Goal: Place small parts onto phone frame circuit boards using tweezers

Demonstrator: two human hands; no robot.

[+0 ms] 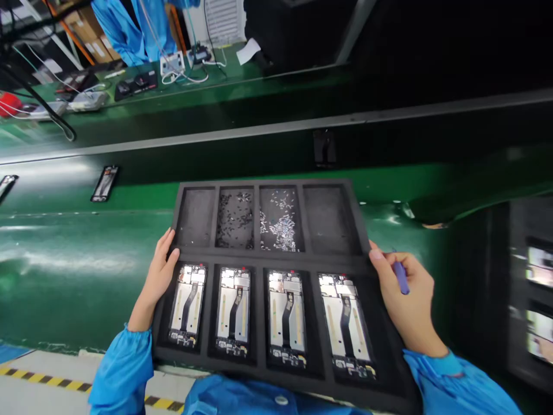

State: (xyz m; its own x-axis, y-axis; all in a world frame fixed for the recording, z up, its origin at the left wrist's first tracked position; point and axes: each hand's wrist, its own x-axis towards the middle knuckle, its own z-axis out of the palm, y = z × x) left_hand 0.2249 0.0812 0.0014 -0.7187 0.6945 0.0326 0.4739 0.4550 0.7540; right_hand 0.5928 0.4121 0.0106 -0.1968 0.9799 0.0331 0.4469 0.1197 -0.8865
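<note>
A black foam tray [276, 258] lies between my hands at the table's front edge. My left hand [159, 274] grips its left side, thumb on the rim. On the right side my right hand [404, 291] pinches the rim and also has a purple tool [401, 278] tucked in its fingers. The tray's lower row holds several opened phone bodies, among them one at the left [187, 305] and one at the right [348, 325]. Small dark parts [235, 219] and small silvery parts [283, 227] fill two upper compartments; the outer upper ones look bare.
Behind the tray, phone bodies [105, 183] [324, 147] lie on a dark conveyor strip. Another foam tray [521, 288] with phones stands at the right. Across the green bench [259, 98] are cables, devices and a person in blue [133, 29].
</note>
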